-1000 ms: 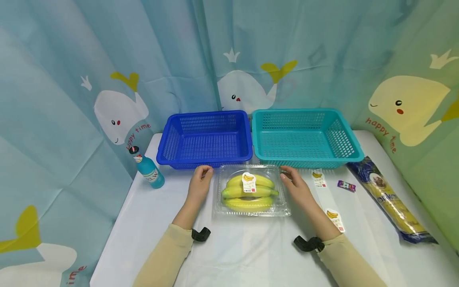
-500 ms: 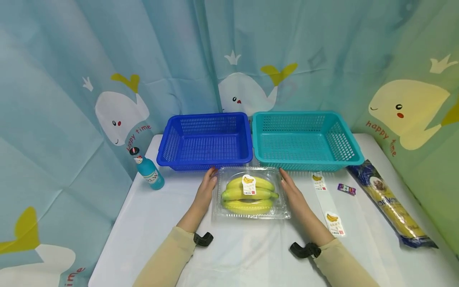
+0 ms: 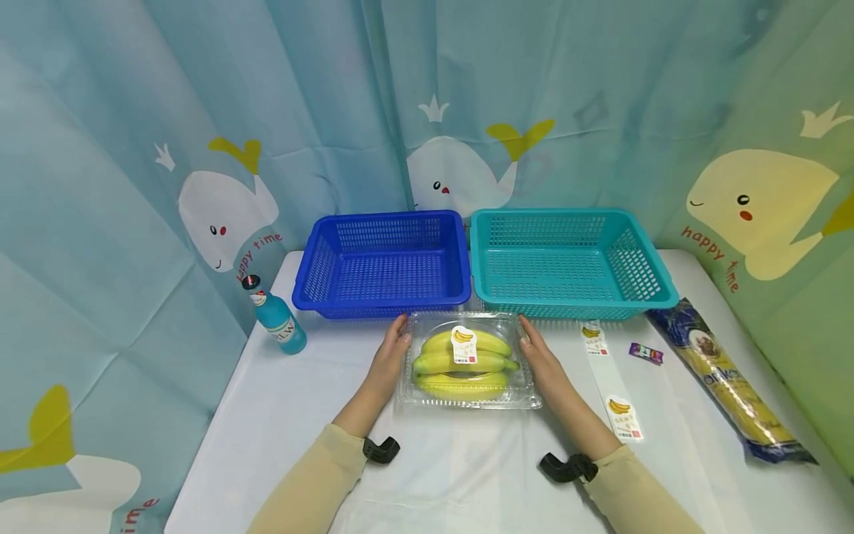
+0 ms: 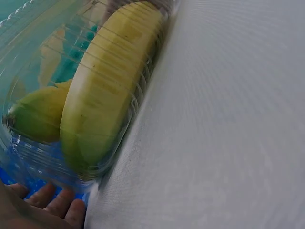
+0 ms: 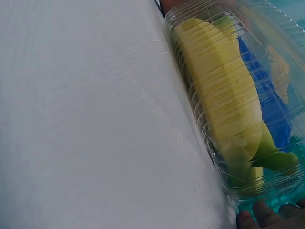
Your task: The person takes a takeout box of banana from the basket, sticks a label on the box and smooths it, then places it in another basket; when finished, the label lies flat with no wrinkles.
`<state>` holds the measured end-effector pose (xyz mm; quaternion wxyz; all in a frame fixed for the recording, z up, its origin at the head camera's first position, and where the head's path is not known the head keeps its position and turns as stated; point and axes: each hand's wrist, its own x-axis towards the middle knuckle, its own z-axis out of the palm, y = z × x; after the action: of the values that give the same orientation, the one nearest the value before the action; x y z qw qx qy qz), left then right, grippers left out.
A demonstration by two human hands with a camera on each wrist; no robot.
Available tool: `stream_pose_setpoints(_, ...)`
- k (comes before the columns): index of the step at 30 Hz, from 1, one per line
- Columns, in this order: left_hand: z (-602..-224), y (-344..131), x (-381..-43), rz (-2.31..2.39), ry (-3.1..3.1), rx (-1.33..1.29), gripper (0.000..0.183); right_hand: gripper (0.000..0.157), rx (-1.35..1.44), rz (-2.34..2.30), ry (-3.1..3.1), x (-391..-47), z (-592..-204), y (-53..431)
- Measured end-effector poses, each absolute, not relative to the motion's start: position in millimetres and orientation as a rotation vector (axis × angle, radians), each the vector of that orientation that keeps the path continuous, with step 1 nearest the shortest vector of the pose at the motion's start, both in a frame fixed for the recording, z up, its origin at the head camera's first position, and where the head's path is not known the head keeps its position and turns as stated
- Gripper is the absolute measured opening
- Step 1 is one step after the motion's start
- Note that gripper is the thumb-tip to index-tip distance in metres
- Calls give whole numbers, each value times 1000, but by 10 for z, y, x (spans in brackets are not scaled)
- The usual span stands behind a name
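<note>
A clear plastic clamshell box [image 3: 517, 400] rests on the white table, bananas [image 3: 490, 361] inside and a white banana sticker [image 3: 464, 345] on its lid. My left hand [image 3: 387, 360] lies along its left side, fingers pointing forward. On the opposite side, my right hand [image 3: 543, 363] is placed the same way, fingertips by the box's far right corner. In the left wrist view, the straight fingers [image 4: 61, 202] reach the box's end. Fingers [image 5: 264, 214] in the right wrist view sit right at the other end, partly cut off by the frame.
Behind the box stand a blue basket [image 3: 383, 304] and a teal basket [image 3: 574, 305]. To the left is a turquoise bottle [image 3: 280, 322]. A sticker strip [image 3: 607, 378], a small purple packet [image 3: 646, 353] and a long blue-and-yellow pasta packet [image 3: 730, 382] lie right.
Both hands' fingers have straightened and come in against the box's sides. The box stays in about the same place, and the view has tilted slightly.
</note>
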<state>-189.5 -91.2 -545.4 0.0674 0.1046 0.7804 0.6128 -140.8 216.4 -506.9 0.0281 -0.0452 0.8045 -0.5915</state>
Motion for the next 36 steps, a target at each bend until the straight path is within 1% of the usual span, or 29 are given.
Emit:
stream_pose_setpoints(4, -5456, -887, -1892, 1864, 2335, 277, 61, 57, -95, -1818, 2476, -1444, -5128, 2184)
stream_pose_setpoints(8, -5446, -848, -1880, 1919, 2281, 238, 59, 57, -70, -1817, 2468, -1397, -5017, 2150)
stream_pose_setpoints(11, -5401, -822, -1856, 1962, 2237, 213, 57, 58, -50, -1812, 2471, -1397, -5014, 2151)
stream_pose_setpoints(17, -5097, -798, -1711, 1994, 2227, 238, 55, 57, -32, -1823, 2510, -1462, -5184, 2186)
stream_pose_setpoints(21, -4979, -793, -1644, 2005, 2228, 250, 55, 56, -51, -1889, 2514, -1435, -5194, 2175)
stream_pose_setpoints(29, -5220, -761, -1738, 2064, 2224, 243, 53, 54, -102, -1894, 2561, -1373, -5051, 2194)
stream_pose_setpoints(36, -5106, -728, -1726, 2117, 2242, 295, 52, 52, -134, -1926, 2580, -1334, -4864, 2210)
